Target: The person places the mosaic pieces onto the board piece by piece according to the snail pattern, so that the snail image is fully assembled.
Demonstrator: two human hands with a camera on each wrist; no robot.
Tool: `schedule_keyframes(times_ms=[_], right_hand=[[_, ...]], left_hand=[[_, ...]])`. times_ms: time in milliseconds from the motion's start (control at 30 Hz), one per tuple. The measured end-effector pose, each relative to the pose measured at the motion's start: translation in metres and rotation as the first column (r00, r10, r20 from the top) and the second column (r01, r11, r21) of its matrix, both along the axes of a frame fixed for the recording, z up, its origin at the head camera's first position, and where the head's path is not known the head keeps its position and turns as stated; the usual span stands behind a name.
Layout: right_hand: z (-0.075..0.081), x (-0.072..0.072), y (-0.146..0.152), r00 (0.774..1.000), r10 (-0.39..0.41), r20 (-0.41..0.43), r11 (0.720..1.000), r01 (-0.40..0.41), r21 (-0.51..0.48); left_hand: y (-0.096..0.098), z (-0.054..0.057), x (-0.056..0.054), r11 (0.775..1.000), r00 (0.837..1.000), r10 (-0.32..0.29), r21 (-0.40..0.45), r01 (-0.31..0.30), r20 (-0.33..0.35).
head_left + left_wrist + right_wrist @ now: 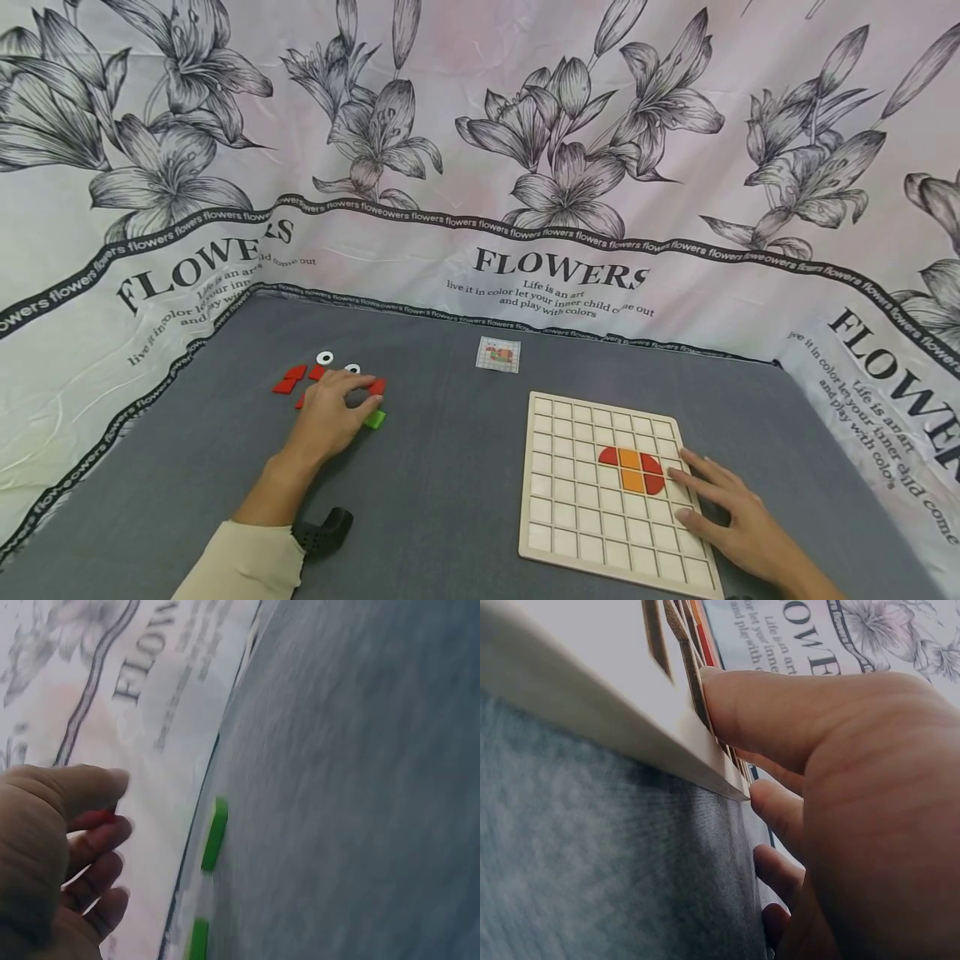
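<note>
My left hand (330, 417) pinches a small red piece (377, 387) between thumb and finger; in the left wrist view only a sliver of this red piece (97, 818) shows. Just below the hand, green pieces (375, 419) lie on the cloth. On the right, my right hand (731, 508) rests at the edge of a pale wooden grid board (562, 512), its fingers spread and the thumb on the board's surface. Orange squares (631, 471) sit in the grid, with a red rounded piece (608, 456) to their left and red rounded pieces (654, 475) to their right.
Several red pieces (288, 383) lie beyond the left hand, beside white ring-shaped eyes (325, 357) with dark centres. A small picture card (498, 355) lies at the back on the grey cloth (442, 467). Flower-printed fabric (420, 258) stands around the table.
</note>
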State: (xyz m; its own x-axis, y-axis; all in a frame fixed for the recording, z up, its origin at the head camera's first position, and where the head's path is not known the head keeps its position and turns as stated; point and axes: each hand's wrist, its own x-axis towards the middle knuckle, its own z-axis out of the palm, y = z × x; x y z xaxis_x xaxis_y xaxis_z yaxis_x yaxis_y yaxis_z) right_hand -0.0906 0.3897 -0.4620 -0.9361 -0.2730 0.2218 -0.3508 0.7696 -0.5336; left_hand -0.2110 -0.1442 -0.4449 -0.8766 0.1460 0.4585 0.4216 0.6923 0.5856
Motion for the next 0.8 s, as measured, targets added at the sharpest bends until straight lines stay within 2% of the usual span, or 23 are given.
schedule_keyframes(times_ms=[133, 433, 533, 667, 733, 800], right_hand=[[-0.002, 0.0, 0.0, 1.0, 0.006, -0.008, 1.0, -0.006, -0.002], [-0.002, -0.001, 0.0, 0.999, 0.022, -0.027, 1.0, -0.022, -0.014], [-0.001, 0.0, 0.0, 1.0, 0.015, -0.023, 1.0, -0.015, -0.01], [-0.001, 0.0, 0.0, 1.0, 0.011, -0.017, 1.0, -0.011, -0.011], [-0.001, 0.0, 0.0, 1.0, 0.012, -0.017, 1.0, -0.013, -0.014], [-0.001, 0.0, 0.0, 1.0, 0.015, -0.019, 1.0, -0.015, -0.018]], left_hand=[[0.009, 0.002, 0.003, 0.999, 0.999, -0.028, 0.021, 0.029, -0.029], [0.018, -0.001, 0.006, 0.997, 0.991, -0.063, 0.038, 0.068, -0.121], [0.022, -0.002, 0.006, 0.993, 0.988, -0.084, 0.069, 0.093, -0.128], [0.025, -0.005, 0.008, 0.976, 0.991, -0.123, 0.175, 0.129, -0.048], [0.026, -0.005, 0.009, 0.955, 0.99, -0.144, 0.262, 0.136, 0.011], [0.026, -0.006, 0.01, 0.923, 0.983, -0.169, 0.361, 0.132, 0.071]])
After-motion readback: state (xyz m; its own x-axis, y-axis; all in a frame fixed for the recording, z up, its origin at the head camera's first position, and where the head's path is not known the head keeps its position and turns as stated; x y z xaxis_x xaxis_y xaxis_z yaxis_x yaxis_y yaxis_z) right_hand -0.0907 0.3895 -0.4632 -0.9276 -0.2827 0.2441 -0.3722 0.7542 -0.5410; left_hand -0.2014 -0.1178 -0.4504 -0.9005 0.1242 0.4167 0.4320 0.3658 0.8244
